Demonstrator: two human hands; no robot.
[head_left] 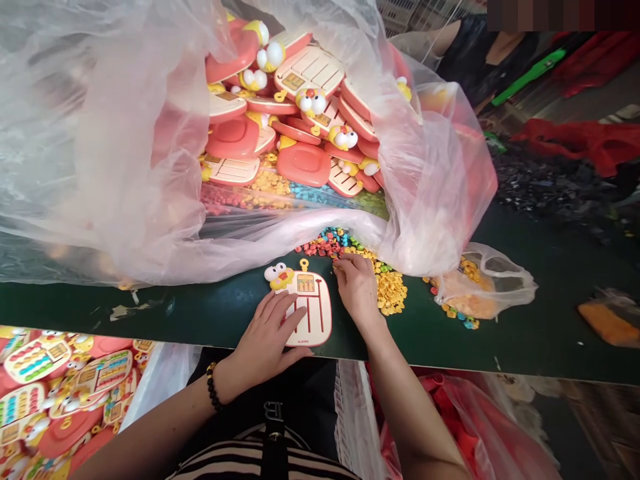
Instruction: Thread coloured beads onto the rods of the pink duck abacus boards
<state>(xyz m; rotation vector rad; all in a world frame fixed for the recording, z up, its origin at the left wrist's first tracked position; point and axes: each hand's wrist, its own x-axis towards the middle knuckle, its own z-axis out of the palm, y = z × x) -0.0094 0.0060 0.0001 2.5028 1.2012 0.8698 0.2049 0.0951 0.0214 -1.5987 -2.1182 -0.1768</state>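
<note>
A flat toy board (pixel 320 300), cream with a red rim, slots and a yellow big-eyed animal head, lies on the dark green table near its front edge. My left hand (pixel 273 327) rests over its lower left part, fingers spread and thumb by the bottom edge. To the right of the board, my right hand (pixel 357 287) is at a heap of small plastic pieces, its thumb and fingertips pinched together. Whatever is between those fingertips is too small to make out. Red pieces (pixel 320 247) and yellow pieces (pixel 391 292) lie around it, with some blue and green ones.
A large clear plastic bag (pixel 125 167) full of similar boards (pixel 305 163) stands behind. At the right sits a small bag (pixel 480 290) of orange-yellow pieces. Below left are boards with colored beads in their slots (pixel 37 360). Another person's arm (pixel 435 40) shows at top right.
</note>
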